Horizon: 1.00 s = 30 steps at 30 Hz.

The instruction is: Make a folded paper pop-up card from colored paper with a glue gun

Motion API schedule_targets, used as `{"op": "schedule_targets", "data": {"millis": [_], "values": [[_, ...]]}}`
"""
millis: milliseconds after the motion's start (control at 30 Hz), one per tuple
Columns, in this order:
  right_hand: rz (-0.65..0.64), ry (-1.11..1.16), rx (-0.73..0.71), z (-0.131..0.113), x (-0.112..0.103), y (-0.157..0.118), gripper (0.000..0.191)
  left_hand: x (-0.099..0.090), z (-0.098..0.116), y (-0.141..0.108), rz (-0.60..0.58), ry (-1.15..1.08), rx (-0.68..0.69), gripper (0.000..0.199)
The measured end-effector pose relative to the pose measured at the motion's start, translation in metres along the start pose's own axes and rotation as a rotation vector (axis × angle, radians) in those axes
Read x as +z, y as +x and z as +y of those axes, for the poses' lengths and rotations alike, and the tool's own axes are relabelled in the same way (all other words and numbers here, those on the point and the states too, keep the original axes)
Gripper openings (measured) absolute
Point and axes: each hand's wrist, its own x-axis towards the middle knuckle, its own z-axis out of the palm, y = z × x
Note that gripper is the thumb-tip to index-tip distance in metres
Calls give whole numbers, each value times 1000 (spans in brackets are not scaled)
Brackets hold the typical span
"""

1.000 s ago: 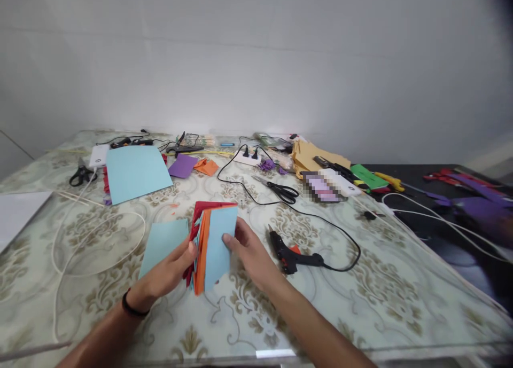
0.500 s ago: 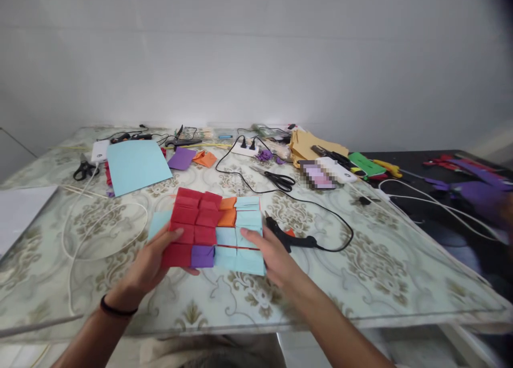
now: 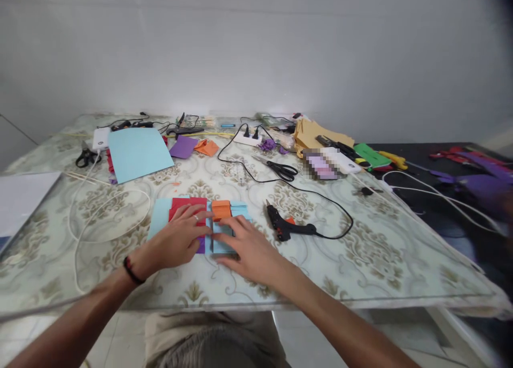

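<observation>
A panel of folded paper squares (image 3: 221, 210), red, orange, purple and light blue, lies on the patterned tablecloth in front of me. My left hand (image 3: 178, 240) rests palm down on its red squares (image 3: 199, 203), fingers stretched out, a ring on one of them. On the orange and light blue side, my right hand (image 3: 248, 248) lies with its fingers spread over the squares. A narrow gap runs between the red and blue portions. Part of a light blue sheet (image 3: 158, 213) shows under the left edge. Both hands cover much of the panel.
A black glue gun (image 3: 286, 224) lies right of the panel, its cord running to a white power strip (image 3: 247, 138). Black-handled scissors (image 3: 280, 169) are behind it. At the back left lies a light blue sheet (image 3: 140, 153); a white cable (image 3: 80, 218) loops below it.
The paper panel has gone from being held in both hands to lying flat on the table. Both hands have opened and now press on top of it.
</observation>
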Motion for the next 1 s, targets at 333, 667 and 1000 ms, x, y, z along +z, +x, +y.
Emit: {"op": "schedule_targets", "data": {"millis": [333, 667, 1000], "values": [[-101, -162, -49, 0, -4, 19, 37, -19, -12, 16, -119, 55, 94, 29], [115, -38, 75, 3, -16, -1, 28, -33, -16, -20, 106, -54, -45, 41], [156, -30, 110, 1, -11, -3, 26, -30, -19, -27, 197, -166, -107, 32]]}}
